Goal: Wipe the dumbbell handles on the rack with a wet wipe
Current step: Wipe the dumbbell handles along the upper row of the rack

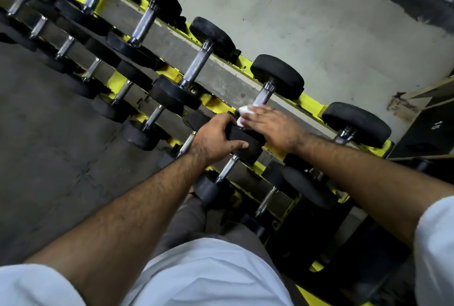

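A yellow rack (312, 103) runs diagonally and holds several black dumbbells with chrome handles on tiers. My right hand (277, 126) holds a white wet wipe (244, 112) wrapped around the near end of one top-tier chrome handle (264, 94). My left hand (216, 138) grips the near black head (243, 141) of that same dumbbell, thumb stretched along its side. The far head (277, 76) rests against the rack's back rail.
More dumbbells lie to the left (199, 65) and right (356, 124) on the top tier, with smaller ones (226, 170) on lower tiers. A black box marked 15 (427, 131) stands at the right. Grey concrete floor lies behind and dark rubber flooring to the left.
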